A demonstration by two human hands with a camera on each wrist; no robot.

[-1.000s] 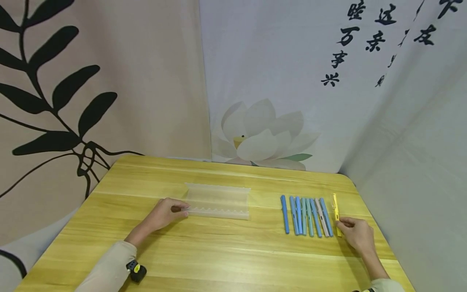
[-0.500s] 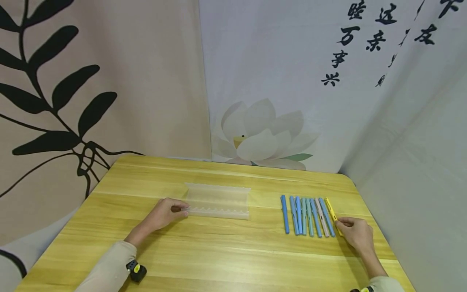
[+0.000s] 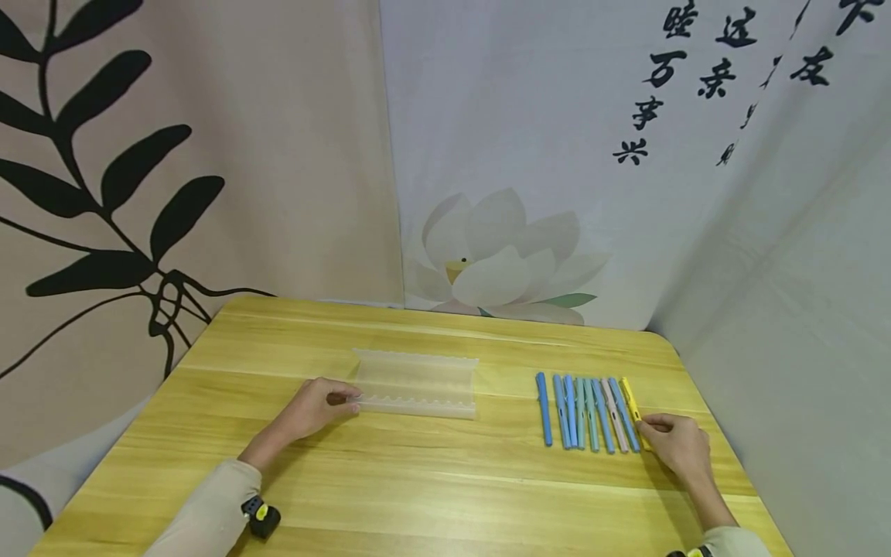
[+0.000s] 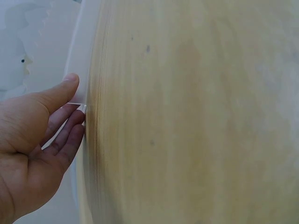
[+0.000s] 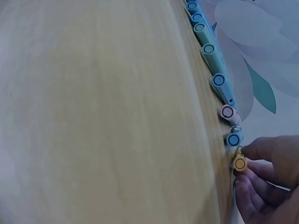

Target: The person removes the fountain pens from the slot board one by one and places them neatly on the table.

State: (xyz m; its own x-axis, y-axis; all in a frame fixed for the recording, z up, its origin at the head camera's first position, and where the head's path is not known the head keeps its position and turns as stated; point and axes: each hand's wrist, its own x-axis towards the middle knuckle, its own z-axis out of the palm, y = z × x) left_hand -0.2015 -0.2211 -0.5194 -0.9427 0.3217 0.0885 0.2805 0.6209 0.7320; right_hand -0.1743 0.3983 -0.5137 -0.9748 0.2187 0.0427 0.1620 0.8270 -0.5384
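In the head view my left hand pinches the left end of a clear plastic pen rack with scalloped edges. The left wrist view has the thumb on top of the rack's end and the fingers beneath it. On the right, my right hand pinches a yellow pen near its lower end. That pen lies tilted at the right end of a row, its top close beside a blue pen. From the right wrist, the yellow pen's round end shows between thumb and fingers.
Several blue and green pens and one pinkish pen lie side by side on the wooden table. One blue pen lies slightly apart at the row's left end. A printed curtain hangs behind the table.
The yellow pen has shifted left toward the row, and its top has tilted left against the neighbouring blue pen. My right hand moved slightly left with it. My left hand and the rack stayed put.
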